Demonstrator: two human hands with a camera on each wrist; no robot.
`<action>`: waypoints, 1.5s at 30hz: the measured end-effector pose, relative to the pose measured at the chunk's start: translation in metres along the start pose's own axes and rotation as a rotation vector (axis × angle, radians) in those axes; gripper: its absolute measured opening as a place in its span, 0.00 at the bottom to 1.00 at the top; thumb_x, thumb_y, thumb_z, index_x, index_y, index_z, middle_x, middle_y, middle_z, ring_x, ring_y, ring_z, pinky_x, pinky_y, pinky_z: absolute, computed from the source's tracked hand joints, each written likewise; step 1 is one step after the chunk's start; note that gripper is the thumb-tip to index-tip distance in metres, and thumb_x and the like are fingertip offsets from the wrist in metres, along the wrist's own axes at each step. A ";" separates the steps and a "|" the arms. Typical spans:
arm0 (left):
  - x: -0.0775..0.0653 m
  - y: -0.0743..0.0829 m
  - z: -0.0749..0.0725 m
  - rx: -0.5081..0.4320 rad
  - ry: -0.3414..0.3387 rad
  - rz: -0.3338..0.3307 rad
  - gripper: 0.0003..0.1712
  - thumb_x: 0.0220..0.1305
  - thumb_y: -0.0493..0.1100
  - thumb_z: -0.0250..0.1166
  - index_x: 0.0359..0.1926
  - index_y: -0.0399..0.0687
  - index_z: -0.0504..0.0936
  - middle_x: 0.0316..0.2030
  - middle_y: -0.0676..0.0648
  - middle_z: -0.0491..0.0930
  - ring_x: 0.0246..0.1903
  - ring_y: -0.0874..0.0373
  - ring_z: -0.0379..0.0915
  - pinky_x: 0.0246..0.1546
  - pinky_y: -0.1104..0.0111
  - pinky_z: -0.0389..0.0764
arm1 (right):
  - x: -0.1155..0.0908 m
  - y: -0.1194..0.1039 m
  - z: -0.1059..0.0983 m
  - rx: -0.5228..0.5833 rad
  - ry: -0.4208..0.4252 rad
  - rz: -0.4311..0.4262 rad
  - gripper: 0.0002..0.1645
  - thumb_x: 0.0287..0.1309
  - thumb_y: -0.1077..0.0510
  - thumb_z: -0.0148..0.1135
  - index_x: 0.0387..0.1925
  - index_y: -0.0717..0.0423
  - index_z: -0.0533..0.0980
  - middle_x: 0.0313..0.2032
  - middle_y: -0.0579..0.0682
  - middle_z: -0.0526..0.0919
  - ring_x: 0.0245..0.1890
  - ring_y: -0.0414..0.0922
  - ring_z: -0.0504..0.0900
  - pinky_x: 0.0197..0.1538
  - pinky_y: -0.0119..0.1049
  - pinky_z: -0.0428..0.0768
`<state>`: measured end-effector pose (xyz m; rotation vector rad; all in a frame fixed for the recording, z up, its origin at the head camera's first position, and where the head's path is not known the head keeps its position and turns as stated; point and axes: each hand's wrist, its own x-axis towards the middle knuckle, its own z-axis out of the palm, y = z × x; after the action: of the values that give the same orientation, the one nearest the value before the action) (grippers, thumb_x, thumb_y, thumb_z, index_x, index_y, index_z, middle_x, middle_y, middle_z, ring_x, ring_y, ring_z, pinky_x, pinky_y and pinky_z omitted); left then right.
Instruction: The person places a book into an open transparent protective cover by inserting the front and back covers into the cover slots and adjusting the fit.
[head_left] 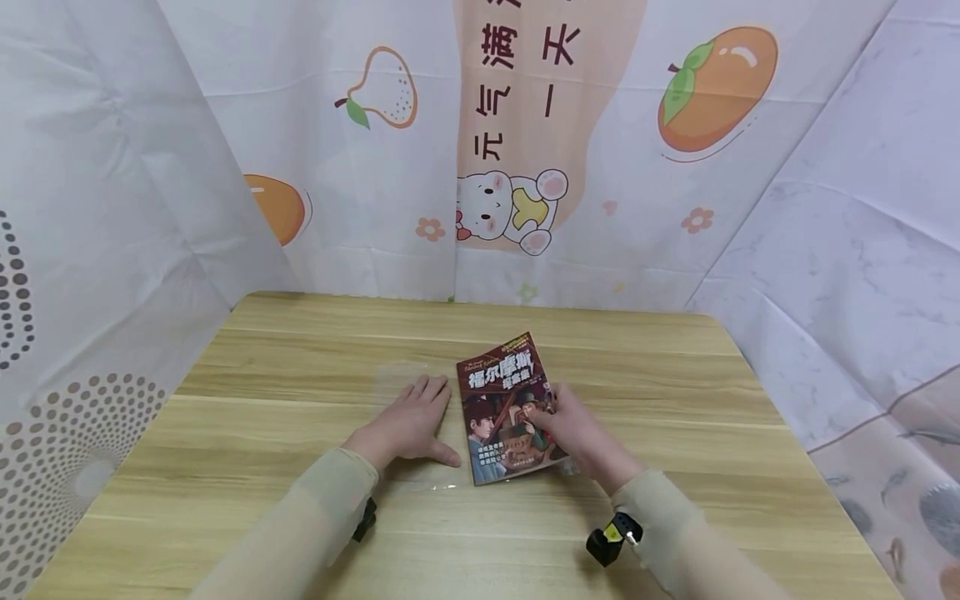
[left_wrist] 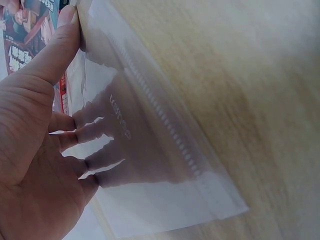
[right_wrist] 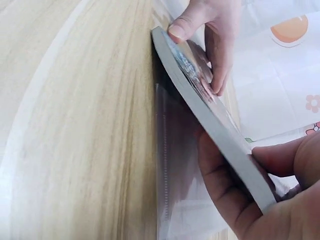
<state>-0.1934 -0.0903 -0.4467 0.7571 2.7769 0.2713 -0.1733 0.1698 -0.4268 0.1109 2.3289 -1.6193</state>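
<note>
A paperback book with a dark red illustrated cover and Chinese lettering lies face up, its right side raised. My right hand grips that side, thumb on the cover and fingers beneath. From the right wrist view, the book's pale page edge slants up from the surface. Under it spreads a clear plastic sleeve with a dotted strip along one side. My left hand rests on the sleeve left of the book, fingers extended and thumb pointing toward the book's spine.
The wooden table extends on all sides of the book. A white printed curtain hangs behind its far edge, with more fabric at the sides. Dark straps with small devices sit on both wrists.
</note>
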 end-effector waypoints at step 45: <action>0.004 0.005 0.003 0.003 -0.028 0.001 0.71 0.43 0.78 0.65 0.74 0.37 0.48 0.74 0.37 0.44 0.71 0.37 0.35 0.70 0.47 0.47 | 0.003 0.017 -0.017 -0.831 0.013 -0.110 0.23 0.59 0.43 0.65 0.37 0.61 0.74 0.27 0.52 0.79 0.24 0.45 0.75 0.33 0.45 0.79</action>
<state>-0.1935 -0.0832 -0.4486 0.7577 2.7511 0.2548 -0.1762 0.1914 -0.4373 -0.1916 2.8415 -0.5728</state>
